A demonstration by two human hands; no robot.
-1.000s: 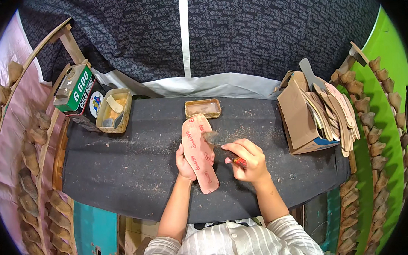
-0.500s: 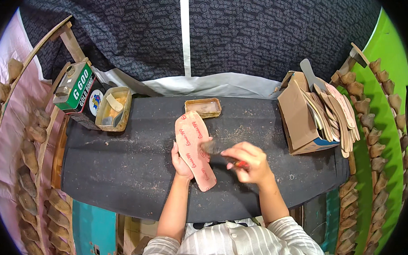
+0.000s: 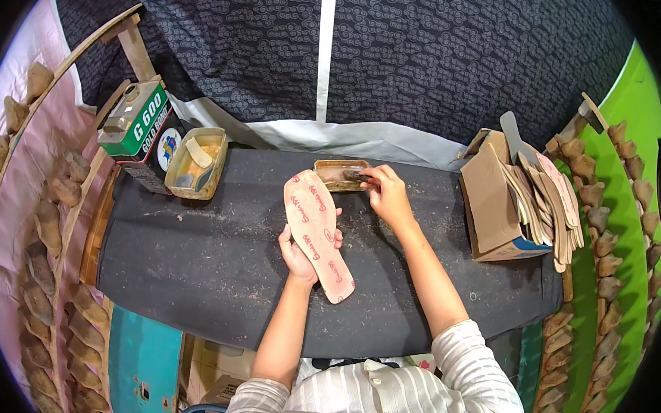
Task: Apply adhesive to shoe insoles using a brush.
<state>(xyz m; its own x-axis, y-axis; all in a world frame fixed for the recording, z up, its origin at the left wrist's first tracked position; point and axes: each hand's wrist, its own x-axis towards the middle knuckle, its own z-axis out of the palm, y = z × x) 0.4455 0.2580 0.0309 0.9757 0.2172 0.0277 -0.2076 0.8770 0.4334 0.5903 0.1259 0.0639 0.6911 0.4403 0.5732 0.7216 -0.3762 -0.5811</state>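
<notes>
My left hand (image 3: pixel 300 259) grips a pink shoe insole (image 3: pixel 316 233) with red print from below, its fingers showing at the right edge. The sole-shaped piece is held above the table, its rounded wide end pointing away from me. My right hand (image 3: pixel 388 199) is closed around a brush (image 3: pixel 355 176), whose dark end reaches into a small shallow rectangular tray (image 3: pixel 322 184) beyond the insole. Most of the brush handle is hidden by my fingers. Some pale, glossy material coats the inside of the tray.
A green-and-black metal can (image 3: pixel 141 134) stands far left beside a yellowish tub (image 3: pixel 218 164) with scrapers in it. At right, a cardboard box (image 3: pixel 487 198) holds several insole pieces (image 3: pixel 543 203). Racks of wooden shoe lasts (image 3: pixel 588 193) flank the dark cloth-covered table (image 3: pixel 222 272).
My right hand has moved away from the insole, up to the small tray, taking the brush with it. My left hand still holds the insole in nearly the same place. The view has shifted slightly.
</notes>
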